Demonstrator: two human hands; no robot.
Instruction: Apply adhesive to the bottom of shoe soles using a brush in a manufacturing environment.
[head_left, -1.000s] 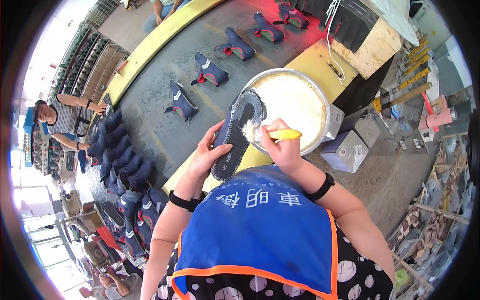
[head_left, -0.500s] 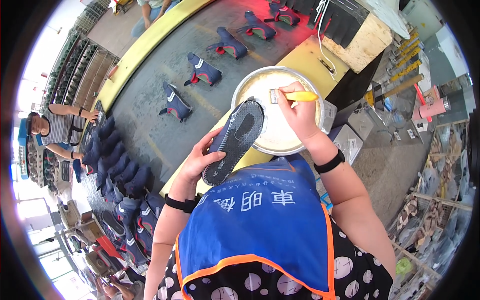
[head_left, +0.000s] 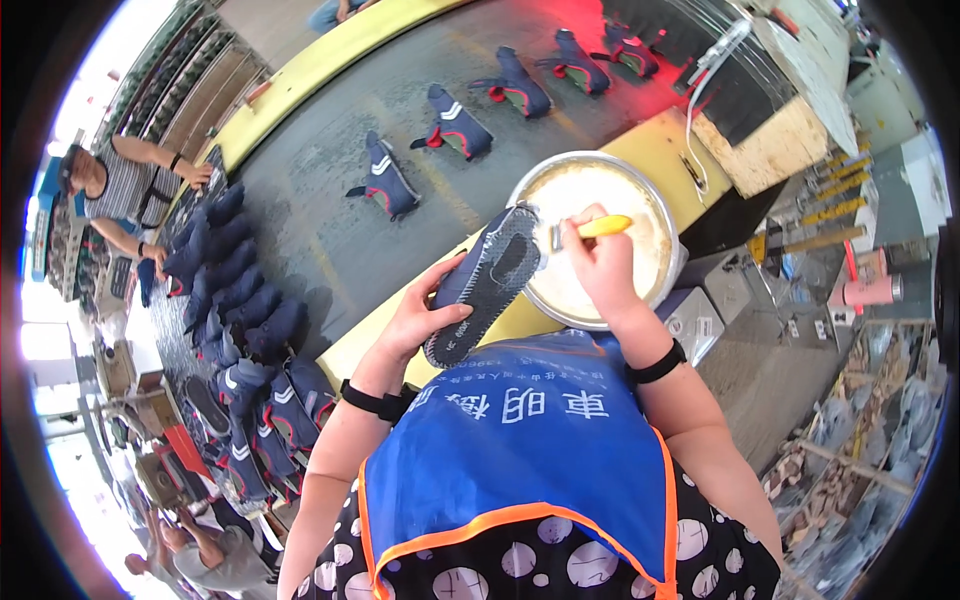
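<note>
My left hand (head_left: 422, 315) grips a navy shoe upper (head_left: 488, 278), tilted with its black, stitched-edged underside facing up. The thumb lies on that underside near the heel, and the fingers curl round the side. In my closed right hand (head_left: 603, 268) is a brush with a yellow handle (head_left: 606, 226). Its bristles are beside the front part of the underside; whether they touch it I cannot tell. Below the brush, a round metal basin (head_left: 674, 250) holds a cream-white, glue-like liquid. The toe of the shoe upper overlaps the basin's left rim.
Several navy shoe uppers with red trim (head_left: 388, 190) stand in a row on the grey conveyor belt (head_left: 330, 215), beneath red light at the far end. More uppers (head_left: 235, 270) crowd the left. A co-worker (head_left: 130, 195) reaches in there. A wooden board (head_left: 775, 150) stands far right.
The brush has moved from over the liquid leftward to the shoe upper's edge. The shoe upper has shifted slightly left relative to the basin. The whole view has turned a little.
</note>
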